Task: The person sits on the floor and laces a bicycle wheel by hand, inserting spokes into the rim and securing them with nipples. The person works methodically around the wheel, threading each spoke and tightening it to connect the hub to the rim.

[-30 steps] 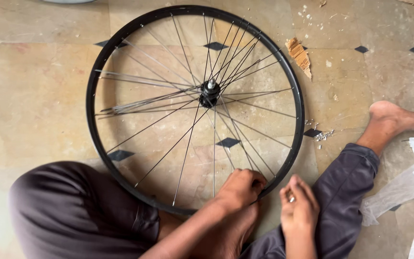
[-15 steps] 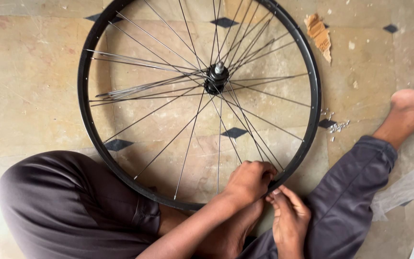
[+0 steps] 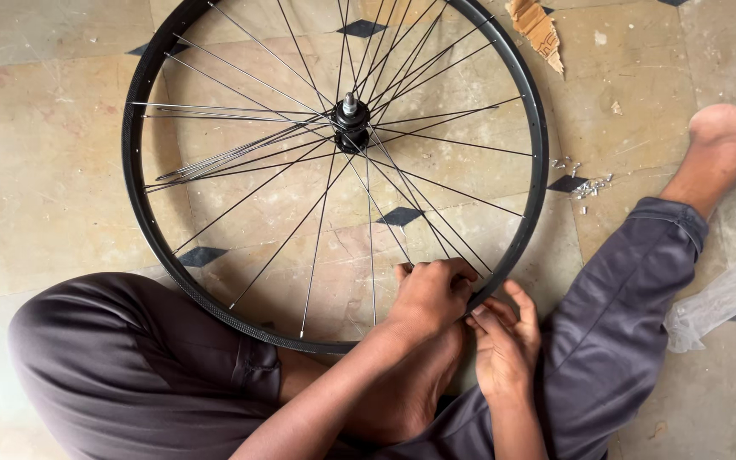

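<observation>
While our left hand grips a spoke at the wheel rim lying on the floor and our right hand pinches beside it, loose fingers could let the spoke slip free.

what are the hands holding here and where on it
Both the left hand and right hand grip the bicycle wheel at the near part of its rim, where spokes meet it. Anything smaller in the fingers cannot be told.
</observation>
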